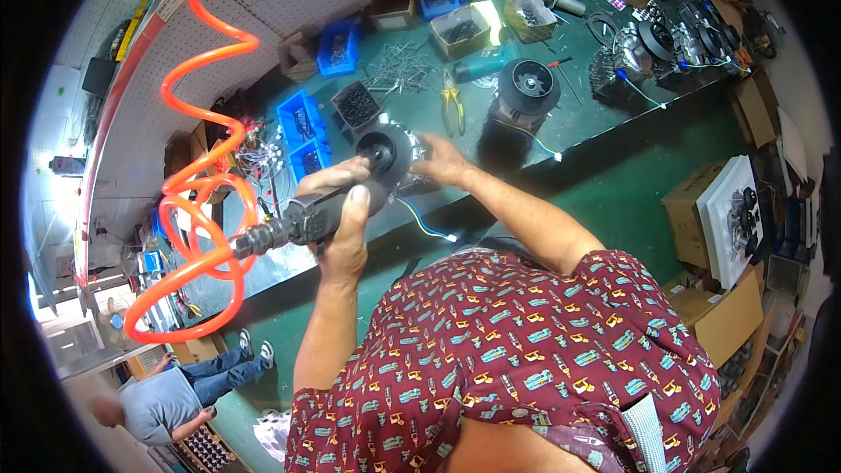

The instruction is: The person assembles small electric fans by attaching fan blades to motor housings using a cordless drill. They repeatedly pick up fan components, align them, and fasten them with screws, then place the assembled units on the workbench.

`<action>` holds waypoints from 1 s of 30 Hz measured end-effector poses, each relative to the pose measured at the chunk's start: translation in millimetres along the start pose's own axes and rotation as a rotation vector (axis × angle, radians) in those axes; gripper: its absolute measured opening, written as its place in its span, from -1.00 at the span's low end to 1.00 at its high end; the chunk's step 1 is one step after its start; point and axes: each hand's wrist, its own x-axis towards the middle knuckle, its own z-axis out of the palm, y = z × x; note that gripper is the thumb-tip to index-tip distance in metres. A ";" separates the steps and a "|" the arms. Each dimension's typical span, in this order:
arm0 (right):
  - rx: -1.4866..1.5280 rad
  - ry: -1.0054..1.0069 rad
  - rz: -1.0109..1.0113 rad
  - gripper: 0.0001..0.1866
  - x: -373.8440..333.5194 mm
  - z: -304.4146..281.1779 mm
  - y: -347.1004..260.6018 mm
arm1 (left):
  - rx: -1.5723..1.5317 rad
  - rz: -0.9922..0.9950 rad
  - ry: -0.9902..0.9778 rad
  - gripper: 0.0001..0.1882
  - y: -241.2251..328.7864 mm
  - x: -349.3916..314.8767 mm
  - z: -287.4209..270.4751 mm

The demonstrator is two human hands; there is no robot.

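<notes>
My left hand (347, 236) is wrapped round a black air-powered driver (308, 217), thumb along its top. An orange coiled air hose (213, 127) joins its rear end. The driver's front end is at a motor unit (384, 145) with a round black housing and a silvery metal side; the exact tip is hidden. My right hand (440, 161) grips this unit by its metal side, fingers partly out of sight. A blue, yellow and white wire (424, 224) with a white plug hangs from it over the bench edge. A similar unit (529, 89) stands to the right.
Yellow-handled pliers (452, 110), a heap of long metal pins (399, 70) and blue parts bins (300, 119) lie on the green bench (589, 114). Several more motor units (632, 51) stand far right. Cartons (692, 201) line the right side. Another person (162, 403) is at lower left.
</notes>
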 end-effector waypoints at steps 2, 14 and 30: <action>-0.028 0.021 -0.010 -0.07 -1.0 0.6 0.6 | 0.000 0.008 0.018 -0.73 -13.0 0.1 1.9; 0.131 -0.008 -0.034 -0.03 0.4 5.4 16.5 | 0.031 -0.106 0.010 -0.73 -6.2 -7.3 -9.1; -0.708 0.140 -0.369 -0.76 37.0 -137.2 -245.4 | -0.171 -0.065 0.146 -0.67 52.7 20.6 -47.7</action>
